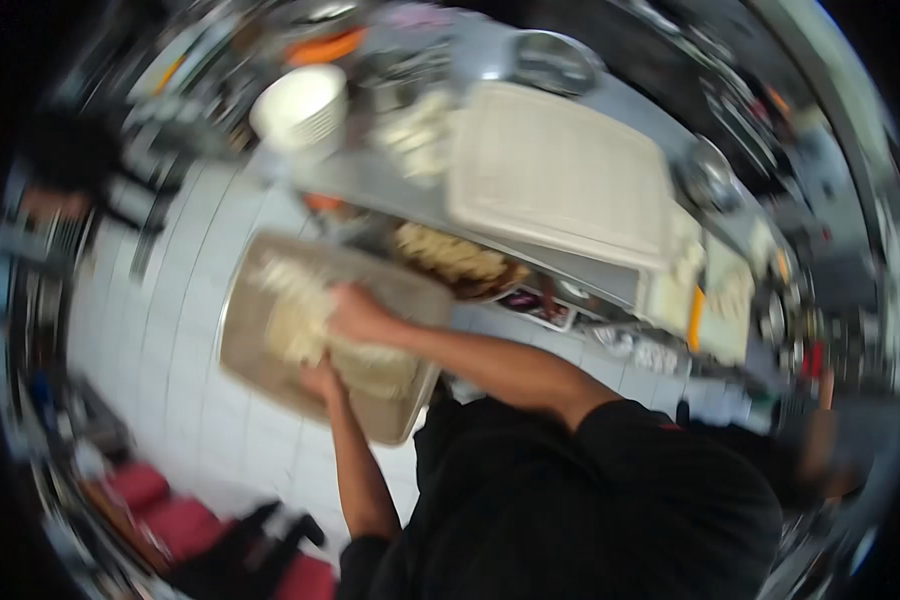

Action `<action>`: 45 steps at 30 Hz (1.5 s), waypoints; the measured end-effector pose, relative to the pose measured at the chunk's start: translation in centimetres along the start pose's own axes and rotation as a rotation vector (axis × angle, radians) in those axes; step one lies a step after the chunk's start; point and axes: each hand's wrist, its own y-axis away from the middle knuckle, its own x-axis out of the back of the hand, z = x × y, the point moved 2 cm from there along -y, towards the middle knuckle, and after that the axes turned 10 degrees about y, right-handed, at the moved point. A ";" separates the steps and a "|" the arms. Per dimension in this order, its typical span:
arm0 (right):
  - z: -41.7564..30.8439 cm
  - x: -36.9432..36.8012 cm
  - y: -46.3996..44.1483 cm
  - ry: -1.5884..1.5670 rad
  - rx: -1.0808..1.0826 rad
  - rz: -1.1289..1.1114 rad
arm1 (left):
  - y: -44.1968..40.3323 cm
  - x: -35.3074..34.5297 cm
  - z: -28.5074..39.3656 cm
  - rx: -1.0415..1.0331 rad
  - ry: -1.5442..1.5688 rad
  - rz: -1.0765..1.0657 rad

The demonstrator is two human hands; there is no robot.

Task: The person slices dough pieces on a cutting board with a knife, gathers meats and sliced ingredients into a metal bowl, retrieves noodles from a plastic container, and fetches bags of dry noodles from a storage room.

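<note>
A deep beige plastic bin (240, 310) is tilted in front of my body, over the tiled floor. Inside lies a pale, whitish-yellow, dough-like mass (295, 320); blur hides its exact kind. My right hand (358, 315) reaches in from the upper right, its fingers curled on the upper part of the mass. From below, my left hand (320, 378) comes over the near side of the bin and grips the lower edge of the mass. Most fingertips of both hands are hidden in or behind it.
A steel table (370, 185) holds a large beige lid (560, 170), a white bucket (300, 105) and metal bowls. Below the tabletop is a tray of yellowish pieces (450, 255). Dark stools or legs (135, 180) stand left. Red seats or crates (175, 515) are at lower left.
</note>
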 end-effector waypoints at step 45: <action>55.3 98.7 42.9 1.351 -0.808 0.713 | 32.0 5.8 2.0 -0.189 -0.499 0.127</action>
